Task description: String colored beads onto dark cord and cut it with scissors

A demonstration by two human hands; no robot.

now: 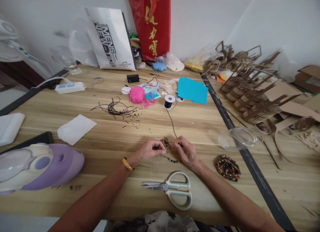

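Note:
My left hand (pixel 151 148) has its thumb and fingertips brought together beside a small pile of dark, mixed-colour beads (pixel 165 142). What those fingertips pinch is too small to make out. Across from it, my right hand (pixel 187 152) is closed on a thin black cord (pixel 171 118), which runs down from a white-rimmed spool (pixel 169 102). Below and between the hands lies a short cord strung with several coloured beads (pixel 173 160). Scissors (pixel 167 187) with pale handles rest nearer to me, blades slightly apart and pointing left.
A coil of beaded strings (pixel 227 168) lies right of my right forearm. Farther back are cut black cords (pixel 116 108), pink yarn (pixel 137 94) and blue sheets (pixel 192 90). A purple-white appliance (pixel 52 167) stands left; woven baskets (pixel 250 95) crowd the right.

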